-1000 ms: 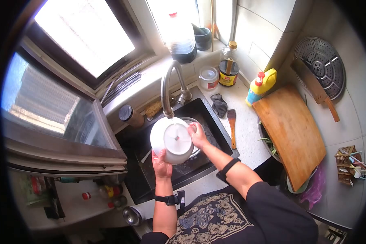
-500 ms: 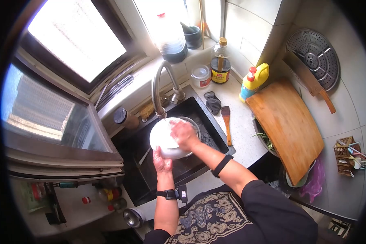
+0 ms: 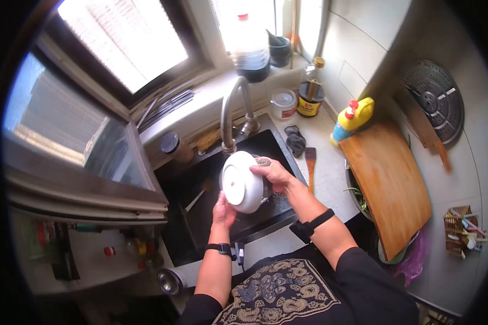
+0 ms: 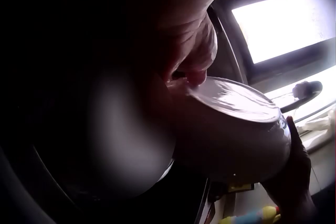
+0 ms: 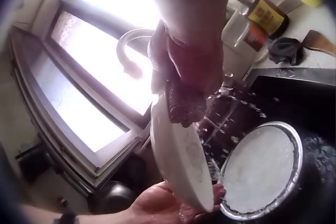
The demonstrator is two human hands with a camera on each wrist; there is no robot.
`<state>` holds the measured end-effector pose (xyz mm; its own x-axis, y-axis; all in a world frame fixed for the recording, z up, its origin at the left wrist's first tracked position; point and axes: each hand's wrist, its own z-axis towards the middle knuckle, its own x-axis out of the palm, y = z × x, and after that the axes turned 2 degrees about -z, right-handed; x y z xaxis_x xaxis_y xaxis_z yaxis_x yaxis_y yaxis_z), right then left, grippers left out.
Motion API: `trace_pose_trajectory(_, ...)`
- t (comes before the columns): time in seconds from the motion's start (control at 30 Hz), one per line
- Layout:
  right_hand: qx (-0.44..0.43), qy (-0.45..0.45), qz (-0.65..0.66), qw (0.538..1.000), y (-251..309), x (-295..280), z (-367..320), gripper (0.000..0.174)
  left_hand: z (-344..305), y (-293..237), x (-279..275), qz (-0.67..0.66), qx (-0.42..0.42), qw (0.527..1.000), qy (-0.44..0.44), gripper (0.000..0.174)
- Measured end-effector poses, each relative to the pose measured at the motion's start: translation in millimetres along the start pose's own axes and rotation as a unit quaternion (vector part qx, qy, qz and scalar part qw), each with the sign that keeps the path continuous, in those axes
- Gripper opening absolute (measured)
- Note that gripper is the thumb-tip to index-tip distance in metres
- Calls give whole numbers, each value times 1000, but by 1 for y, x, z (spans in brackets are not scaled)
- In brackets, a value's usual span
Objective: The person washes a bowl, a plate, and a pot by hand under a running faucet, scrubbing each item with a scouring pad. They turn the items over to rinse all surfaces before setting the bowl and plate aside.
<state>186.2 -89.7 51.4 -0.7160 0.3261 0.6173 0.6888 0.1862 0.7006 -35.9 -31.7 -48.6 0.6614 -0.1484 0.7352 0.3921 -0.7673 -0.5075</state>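
A wet white bowl is held tilted on its side over the black sink, just below the faucet, its base turned up and left. My left hand grips its near lower rim, fingers beneath it in the right wrist view. At the opposite rim is my right hand, thumb on the outside, holding a dark, rough scouring pad against the inner wall. Water drops fly off beside the bowl. Below, in the sink, stands a metal basin of cloudy whitish water.
The curved faucet rises behind the bowl. On the right counter lie a dark cloth and a wooden spatula, near a sauce bottle, a yellow bottle and a leaning cutting board. An open window stands left.
My right hand swept across the bowl's outer base, then went back to the rim with fingers inside. The bowl has turned more onto its side; my left hand keeps its grip.
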Motion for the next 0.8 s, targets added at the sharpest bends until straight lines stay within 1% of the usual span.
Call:
trace_pose_trajectory(0.03, -11, 10, -50, 999, 0, 4, -1, 34, 7, 2, -17, 72, -52, 996, -17, 55)
trace_pose_trajectory(0.1, -34, 32, -146, 988, -2, 14, -3, 34, 2, -2, 2, 102, -103, 989, -28, 58)
trace_pose_trajectory(0.13, -37, 27, -197, 979, -3, 20, -7, 34, -1, -5, 18, 80, -100, 992, -22, 72)
trace_pose_trajectory(0.17, -87, 53, -299, 949, 0, 27, -13, 34, -4, -11, 23, 51, -106, 993, -14, 77)
trace_pose_trajectory(0.2, -138, 79, -396, 904, 4, 36, -21, 34, -7, -17, 27, 22, -111, 994, -6, 82)
trace_pose_trajectory(0.23, -189, 103, -487, 846, 5, 42, -26, 35, -10, -22, 32, -6, -118, 993, 5, 87)
trace_pose_trajectory(0.27, -225, 152, -558, 785, 4, 46, -30, 34, -18, -33, 41, -23, -114, 991, 72, 99)
trace_pose_trajectory(0.3, -323, 199, -597, 707, -9, 41, -27, 30, -24, -41, 54, -72, -70, 991, 88, 99)
trace_pose_trajectory(0.37, -282, 266, -705, 594, -12, 44, -40, 24, -22, -53, 63, -69, -20, 992, 100, 95)
trace_pose_trajectory(0.4, -323, 260, -736, 535, -19, 40, -43, 19, -19, -54, 54, -101, -24, 989, 103, 69)
trace_pose_trajectory(0.5, -335, 267, -781, 455, -12, 36, -51, 17, -5, -45, 5, 8, -48, 999, 13, 45)
trace_pose_trajectory(0.53, -329, 257, -794, 443, -16, 28, -51, 17, -6, -45, 3, -25, -57, 998, -11, 41)
trace_pose_trajectory(0.63, -330, 218, -810, 433, -23, 9, -47, 18, -7, -30, 3, -14, 24, 1000, 9, 46)
trace_pose_trajectory(0.67, -327, 186, -804, 461, -22, 8, -48, 19, -6, -26, 2, -40, 34, 999, 8, 48)
trace_pose_trajectory(0.73, -315, 124, -787, 516, -21, 5, -53, 23, -4, -18, 4, -47, 72, 996, 1, 49)
trace_pose_trajectory(0.8, -313, 57, -749, 581, -23, 0, -55, 27, -6, -18, 15, -36, 105, 994, -3, 51)
